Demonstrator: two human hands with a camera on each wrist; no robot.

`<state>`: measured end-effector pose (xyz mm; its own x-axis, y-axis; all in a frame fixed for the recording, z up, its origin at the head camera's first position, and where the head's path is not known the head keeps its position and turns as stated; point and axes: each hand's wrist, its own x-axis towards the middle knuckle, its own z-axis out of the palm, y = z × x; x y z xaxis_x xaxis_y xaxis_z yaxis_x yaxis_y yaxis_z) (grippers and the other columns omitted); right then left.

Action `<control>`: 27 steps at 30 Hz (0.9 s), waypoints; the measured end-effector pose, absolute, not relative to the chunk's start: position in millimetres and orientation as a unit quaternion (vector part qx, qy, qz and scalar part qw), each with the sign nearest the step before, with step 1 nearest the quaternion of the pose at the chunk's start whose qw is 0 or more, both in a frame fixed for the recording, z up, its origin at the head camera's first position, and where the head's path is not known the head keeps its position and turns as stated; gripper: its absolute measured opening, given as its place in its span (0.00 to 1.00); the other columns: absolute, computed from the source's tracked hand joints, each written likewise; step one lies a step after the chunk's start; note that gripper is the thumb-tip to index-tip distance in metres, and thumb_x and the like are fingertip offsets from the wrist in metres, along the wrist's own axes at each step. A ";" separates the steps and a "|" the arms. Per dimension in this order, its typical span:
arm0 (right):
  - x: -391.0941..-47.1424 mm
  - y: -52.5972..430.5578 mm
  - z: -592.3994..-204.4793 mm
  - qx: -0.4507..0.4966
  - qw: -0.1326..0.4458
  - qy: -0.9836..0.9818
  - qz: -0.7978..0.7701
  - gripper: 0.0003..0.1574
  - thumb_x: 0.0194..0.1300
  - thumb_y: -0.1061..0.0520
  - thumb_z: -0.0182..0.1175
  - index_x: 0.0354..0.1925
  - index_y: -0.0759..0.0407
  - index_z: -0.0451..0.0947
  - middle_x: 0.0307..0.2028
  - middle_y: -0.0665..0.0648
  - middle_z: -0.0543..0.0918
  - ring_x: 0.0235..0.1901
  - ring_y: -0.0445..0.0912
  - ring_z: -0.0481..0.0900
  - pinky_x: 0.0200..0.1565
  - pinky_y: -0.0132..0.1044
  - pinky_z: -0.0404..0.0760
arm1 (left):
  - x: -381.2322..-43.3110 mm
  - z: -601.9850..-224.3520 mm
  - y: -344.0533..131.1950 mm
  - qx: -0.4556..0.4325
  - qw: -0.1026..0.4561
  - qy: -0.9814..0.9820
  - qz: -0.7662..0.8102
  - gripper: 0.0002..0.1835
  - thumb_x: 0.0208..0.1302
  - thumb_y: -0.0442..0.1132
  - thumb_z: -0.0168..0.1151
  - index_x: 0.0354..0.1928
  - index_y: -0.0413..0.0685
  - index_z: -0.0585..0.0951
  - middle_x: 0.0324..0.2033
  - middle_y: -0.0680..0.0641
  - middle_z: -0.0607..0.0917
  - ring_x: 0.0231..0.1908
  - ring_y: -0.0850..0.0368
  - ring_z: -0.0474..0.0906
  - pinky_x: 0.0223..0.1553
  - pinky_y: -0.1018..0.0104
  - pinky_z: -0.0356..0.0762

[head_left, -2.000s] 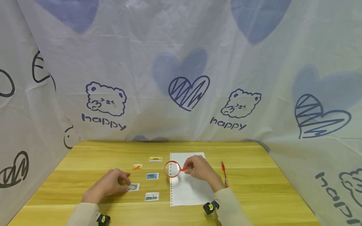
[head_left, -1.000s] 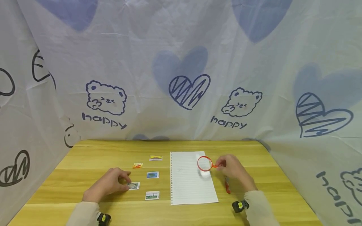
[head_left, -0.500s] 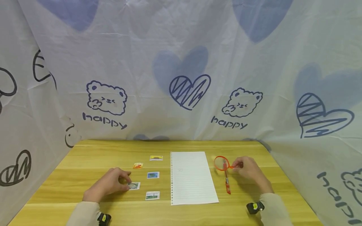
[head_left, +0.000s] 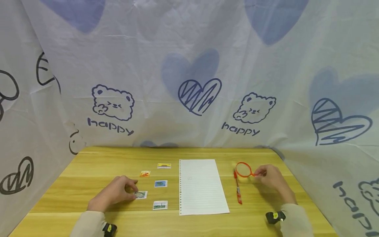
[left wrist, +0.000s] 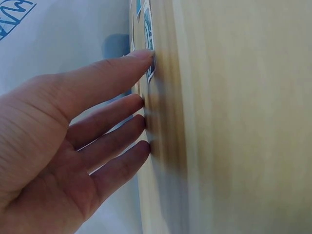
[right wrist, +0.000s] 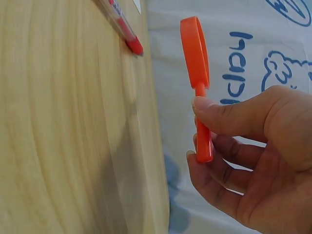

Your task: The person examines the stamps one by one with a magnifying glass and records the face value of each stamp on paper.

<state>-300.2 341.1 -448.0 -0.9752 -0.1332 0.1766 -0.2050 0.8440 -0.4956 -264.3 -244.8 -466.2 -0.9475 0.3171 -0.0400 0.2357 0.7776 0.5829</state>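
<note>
In the right wrist view my right hand [right wrist: 253, 146] pinches the orange-red handle of a magnifying glass [right wrist: 195, 53]. The head view has the magnifying glass [head_left: 243, 170] raised above the table, just right of a red pen [head_left: 238, 187]. My left hand [head_left: 116, 192] rests low over the table at the left, its thumb tip touching the edge of a greenish stamp [head_left: 141, 195]. Seen from the left wrist, the fingers of that hand [left wrist: 63, 131] are extended and loosely spread, fingertips at the tabletop, with the stamp [left wrist: 149, 41] under the thumb.
Around the left hand lie a landscape stamp [head_left: 160, 205], a blue stamp [head_left: 161, 183], a red-yellow stamp [head_left: 145, 173] and a yellow stamp [head_left: 164, 166]. Lined paper [head_left: 204, 187] covers mid-table. Behind the wooden table [head_left: 118, 161] hangs a printed white cloth [head_left: 154, 108].
My right hand has carried the magnifying glass rightward, from the paper's left edge, across the paper and past the pen. The left hand has stayed at the greenish stamp.
</note>
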 end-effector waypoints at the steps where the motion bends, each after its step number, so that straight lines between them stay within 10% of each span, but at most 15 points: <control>1: -300.3 343.3 -448.1 0.089 0.069 -0.958 0.264 0.02 0.59 0.65 0.71 0.33 0.62 0.86 0.29 0.54 0.87 0.31 0.42 0.80 0.35 0.35 0.79 | -264.3 -466.0 -244.8 0.146 0.067 0.941 0.299 0.08 0.52 0.37 0.80 0.34 0.56 0.91 0.60 0.33 0.84 0.64 0.28 0.75 0.65 0.35 0.73; 27: -298.8 371.0 -465.3 0.041 0.052 -0.961 0.268 0.04 0.57 0.64 0.72 0.33 0.64 0.86 0.28 0.54 0.87 0.31 0.44 0.80 0.36 0.38 0.79 | -264.1 -466.2 -244.8 0.147 0.066 0.939 0.303 0.09 0.52 0.36 0.81 0.33 0.56 0.90 0.60 0.34 0.84 0.64 0.27 0.75 0.66 0.34 0.72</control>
